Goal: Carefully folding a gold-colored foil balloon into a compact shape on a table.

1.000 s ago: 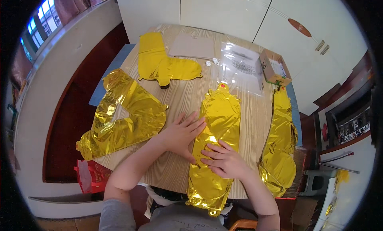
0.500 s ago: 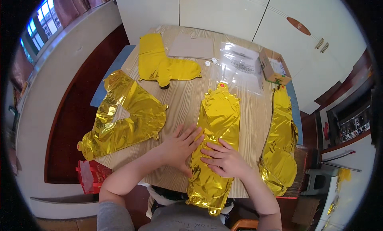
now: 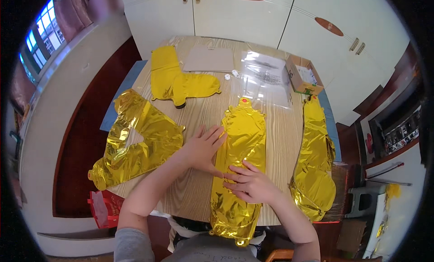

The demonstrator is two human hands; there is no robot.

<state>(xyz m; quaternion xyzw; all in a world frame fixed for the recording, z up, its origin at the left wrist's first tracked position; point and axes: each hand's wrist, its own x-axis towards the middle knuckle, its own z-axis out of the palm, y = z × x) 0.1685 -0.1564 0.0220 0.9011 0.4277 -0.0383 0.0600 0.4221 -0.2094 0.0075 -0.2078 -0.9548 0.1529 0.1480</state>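
A long gold foil balloon, flat and creased, lies lengthwise in front of me, its lower end reaching past the table's near edge. My left hand rests along its left edge, fingers stretched out and thumb pointing toward the right hand. On the balloon's middle lies my right hand, palm down with the fingers spread. To the left is a flat gold A-shaped foil balloon, and beyond it an L-shaped gold foil balloon. Another gold foil balloon lies along the table's right edge.
At the back of the wooden table are a pale flat board, a clear plastic sleeve, small white pieces and an open cardboard box. A red bag sits below the left edge. White cabinets stand behind.
My left hand has slid farther up the balloon's left edge, its thumb now close to my right fingers. The right hand stays on the balloon's middle. The whole view has shifted slightly.
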